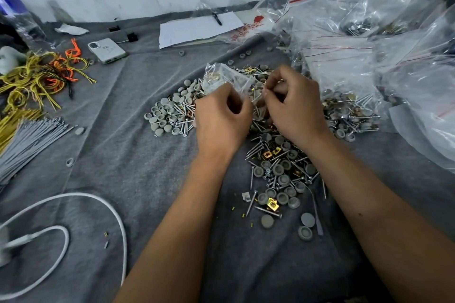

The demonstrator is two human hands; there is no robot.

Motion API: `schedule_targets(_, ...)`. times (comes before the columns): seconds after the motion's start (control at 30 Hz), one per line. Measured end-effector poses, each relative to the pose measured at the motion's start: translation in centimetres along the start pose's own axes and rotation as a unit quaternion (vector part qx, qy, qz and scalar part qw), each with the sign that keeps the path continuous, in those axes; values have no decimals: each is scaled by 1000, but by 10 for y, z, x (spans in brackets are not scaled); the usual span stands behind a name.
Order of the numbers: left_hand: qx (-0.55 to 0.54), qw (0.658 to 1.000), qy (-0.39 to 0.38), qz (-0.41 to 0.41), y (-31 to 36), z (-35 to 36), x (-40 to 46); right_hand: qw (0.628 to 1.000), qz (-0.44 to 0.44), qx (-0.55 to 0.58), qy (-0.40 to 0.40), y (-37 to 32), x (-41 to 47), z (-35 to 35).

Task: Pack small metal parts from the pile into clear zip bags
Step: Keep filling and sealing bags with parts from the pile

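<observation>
Pinching a small clear zip bag [225,76] between them, both hands work over the middle of the pile of parts [275,155] on the grey cloth [110,155]. The left hand [221,120] has its fingers curled tight round the near edge of the bag, whose crumpled body rises up and away past its knuckles, a few brass-coloured bits showing inside. The right hand [295,106] has thumb and forefinger pressed narrowly together on the bag's other edge, just beside the left fingertips; whether a part is caught in that pinch I cannot tell. Screws, grey caps and small brass clips lie directly under and around both sets of fingers, trailing back toward the wrists. Beyond the right fingers sits a heap of clear bags with red strips [344,39]. Well off past the left fingers lie a phone [107,50], yellow and orange ties [41,74], a bundle of grey ties [27,138], and a white cable [98,204].
</observation>
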State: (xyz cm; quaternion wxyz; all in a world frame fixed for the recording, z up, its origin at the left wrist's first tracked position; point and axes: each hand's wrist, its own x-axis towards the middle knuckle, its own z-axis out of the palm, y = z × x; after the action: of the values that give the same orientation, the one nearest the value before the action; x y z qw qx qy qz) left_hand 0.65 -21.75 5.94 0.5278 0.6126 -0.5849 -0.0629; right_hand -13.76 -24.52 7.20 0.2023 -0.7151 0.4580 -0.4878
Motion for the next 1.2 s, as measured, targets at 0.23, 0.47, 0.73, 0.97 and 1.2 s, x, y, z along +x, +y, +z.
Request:
schedule_targets(0.23,12,994,106,36,4,-15,6,1000,14,14,-3,3,2,-1)
schedule_targets(0.47,64,974,212,47,7,-32,8,979,-58,-39,-194,0,3,-9)
schedule_targets(0.73,155,984,90,-4,2,-26,5,894,-6,-184,-408,4,8,-21)
schedule_targets(0.97,168,985,-28,-10,-5,-20,5,909,-21,-161,-383,3,8,-19)
schedule_targets(1.2,145,987,-66,-19,-6,-18,5,893,-26,-187,-409,3,8,-20)
